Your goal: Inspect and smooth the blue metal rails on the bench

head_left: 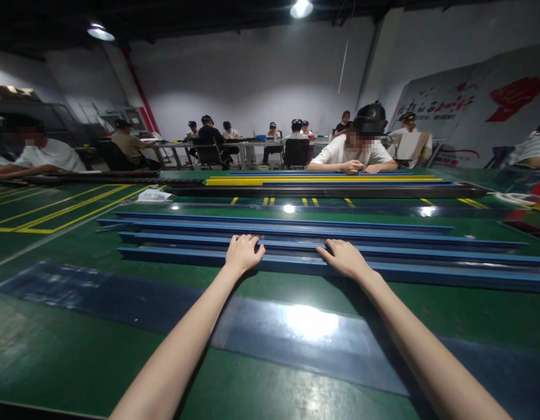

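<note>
Several long blue channel strips lie side by side across the green table. The nearest blue channel [291, 263] runs in front of me and passes out of the picture at right. My left hand [242, 254] rests over it left of centre, fingers bent over its far side and thumb pointing right. To the right, my right hand [345, 257] holds the same channel in a like way, thumb pointing left. Behind it lie more blue channels [291, 228], close together and roughly parallel. The fingertips are partly hidden by the backs of my hands.
A shiny, clear-looking sheet [261, 332] lies flat beneath my forearms. Beyond the blue channels are black strips [331, 191], a yellow strip [232, 181] and a white paper [154, 195]. A co-worker [355, 154] leans over the far edge; others sit behind.
</note>
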